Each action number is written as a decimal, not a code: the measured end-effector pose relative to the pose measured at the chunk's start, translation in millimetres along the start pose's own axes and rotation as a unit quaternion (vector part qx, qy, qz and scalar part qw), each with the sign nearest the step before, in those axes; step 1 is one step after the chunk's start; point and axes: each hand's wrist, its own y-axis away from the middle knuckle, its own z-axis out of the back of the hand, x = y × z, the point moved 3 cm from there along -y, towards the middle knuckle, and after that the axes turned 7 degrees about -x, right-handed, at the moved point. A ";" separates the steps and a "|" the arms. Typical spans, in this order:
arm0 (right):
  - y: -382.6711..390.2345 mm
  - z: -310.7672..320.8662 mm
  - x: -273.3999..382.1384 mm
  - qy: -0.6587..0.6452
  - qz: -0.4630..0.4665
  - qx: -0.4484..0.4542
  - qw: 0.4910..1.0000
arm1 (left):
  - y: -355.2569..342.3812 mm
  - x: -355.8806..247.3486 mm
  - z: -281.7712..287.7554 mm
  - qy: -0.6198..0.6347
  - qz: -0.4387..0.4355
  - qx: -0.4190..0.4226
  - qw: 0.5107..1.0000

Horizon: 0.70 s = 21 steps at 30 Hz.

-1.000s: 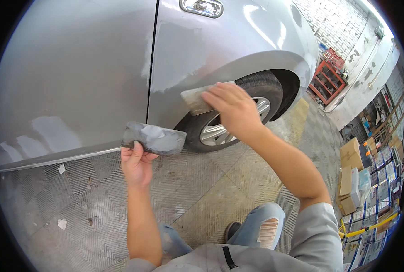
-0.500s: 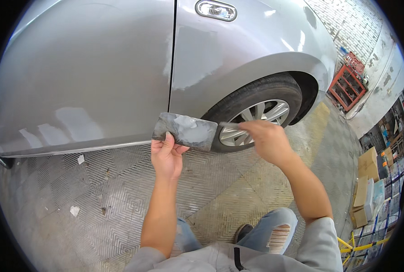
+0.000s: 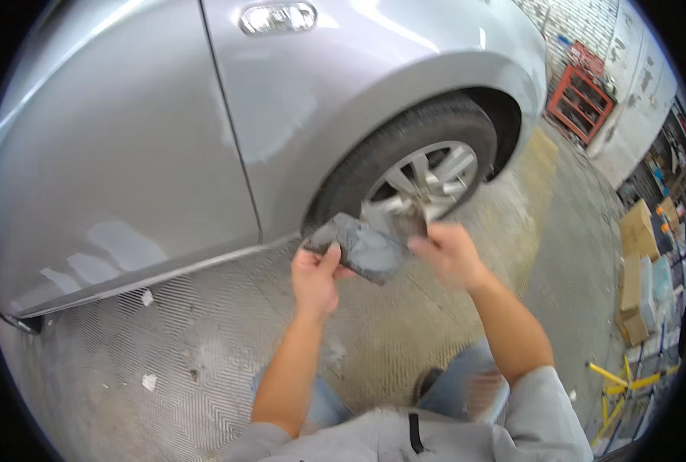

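Observation:
Both hands hold a grey, crumpled sheet of sandpaper (image 3: 366, 245) in front of a silver car (image 3: 166, 138). My left hand (image 3: 316, 279) pinches its left edge between thumb and fingers. My right hand (image 3: 449, 256), blurred by motion, grips its right edge. The sheet hangs just before the car's front wheel (image 3: 420, 181), apart from the bodywork. The grey fender panel (image 3: 297, 115) above the wheel has a dull, matt patch.
A patterned metal floor (image 3: 166, 339) runs under the car with small white scraps (image 3: 149, 381) on it. A red shelf rack (image 3: 582, 100) stands at the back right. Cardboard boxes (image 3: 639, 231) and a yellow stand (image 3: 620, 381) line the right side. My knees (image 3: 466, 385) are below.
My right hand has come off the fender and down to the sheet. Both hands now hold it together, lower and nearer the wheel, and the view has shifted toward the wheel.

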 end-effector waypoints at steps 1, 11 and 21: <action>3.2 3.1 5.5 -0.028 0.102 -0.031 0.994 | -3.3 -4.3 3.5 0.001 -0.013 -0.032 0.999; 6.8 -7.7 -68.0 -0.457 -0.303 0.001 0.836 | -5.5 -3.2 1.9 -0.164 -0.108 0.138 0.971; -7.4 46.7 8.5 0.074 0.266 -0.290 0.916 | -0.2 -34.5 -14.1 0.075 -0.093 -0.042 0.992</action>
